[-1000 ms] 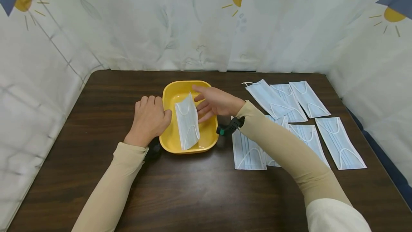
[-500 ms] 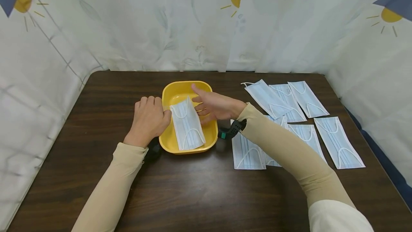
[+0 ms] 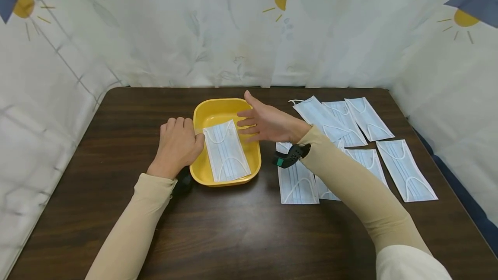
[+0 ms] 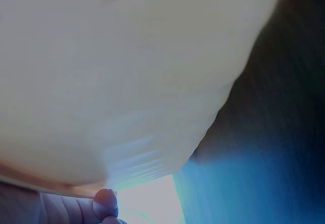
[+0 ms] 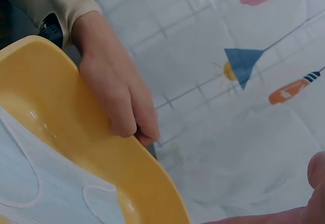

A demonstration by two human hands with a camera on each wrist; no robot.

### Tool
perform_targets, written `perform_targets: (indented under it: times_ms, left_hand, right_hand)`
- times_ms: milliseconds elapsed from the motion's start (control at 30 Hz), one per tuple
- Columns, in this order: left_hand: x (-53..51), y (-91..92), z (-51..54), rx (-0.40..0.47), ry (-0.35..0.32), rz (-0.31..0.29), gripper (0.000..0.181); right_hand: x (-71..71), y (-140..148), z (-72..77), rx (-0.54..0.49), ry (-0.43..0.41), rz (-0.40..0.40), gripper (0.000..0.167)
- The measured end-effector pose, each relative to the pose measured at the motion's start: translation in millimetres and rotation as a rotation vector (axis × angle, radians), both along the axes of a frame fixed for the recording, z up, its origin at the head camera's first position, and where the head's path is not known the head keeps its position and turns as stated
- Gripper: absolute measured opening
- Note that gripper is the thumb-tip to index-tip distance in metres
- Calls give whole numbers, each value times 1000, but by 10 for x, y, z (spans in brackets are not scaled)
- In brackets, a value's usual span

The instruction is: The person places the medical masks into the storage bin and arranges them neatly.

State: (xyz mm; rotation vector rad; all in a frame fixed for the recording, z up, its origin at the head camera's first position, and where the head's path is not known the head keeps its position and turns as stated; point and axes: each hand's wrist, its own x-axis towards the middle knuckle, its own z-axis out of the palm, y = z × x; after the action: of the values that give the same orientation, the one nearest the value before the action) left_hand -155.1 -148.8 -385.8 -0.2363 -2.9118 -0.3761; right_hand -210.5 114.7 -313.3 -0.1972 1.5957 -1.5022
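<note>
My left hand [image 3: 177, 148] grips the left rim of a yellow plastic tray [image 3: 210, 108], its thumb over the edge. In the left wrist view its fingers [image 4: 71, 210] curl at the rim, under the tray's pale-looking outer wall [image 4: 132, 71]. One disposable face mask [image 3: 227, 152] lies flat and slightly tilted in the tray, ear loops uppermost. Over the tray's right rim is my right hand [image 3: 270, 122], fingers spread, thumb up, holding nothing. The right wrist view also has the mask [image 5: 61, 168] and the gripping left hand [image 5: 114, 82].
Several more face masks [image 3: 406, 170] lie right of the tray, some overlapping; my right forearm [image 3: 350, 180] passes above part of them. The dark wooden table [image 3: 241, 237] ends at a white patterned curtain [image 3: 155, 33] behind.
The mask has dropped from a tilted position to lie flat in the tray. My right hand has drawn back to the right, away from it. The left hand stays on the rim.
</note>
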Motion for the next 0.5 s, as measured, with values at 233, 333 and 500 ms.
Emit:
perform_targets:
  times_ms: [233, 333, 500]
  left_hand:
    - [2, 8, -2, -1, 13, -3, 30]
    - [0, 8, -3, -2, 13, -3, 31]
    - [0, 5, 0, -9, 6, 1, 31]
  right_hand:
    - [34, 208, 23, -94, 31, -33, 91]
    - [45, 298, 16, -128, 60, -58, 90]
    - [77, 452, -4, -143, 132, -133, 89]
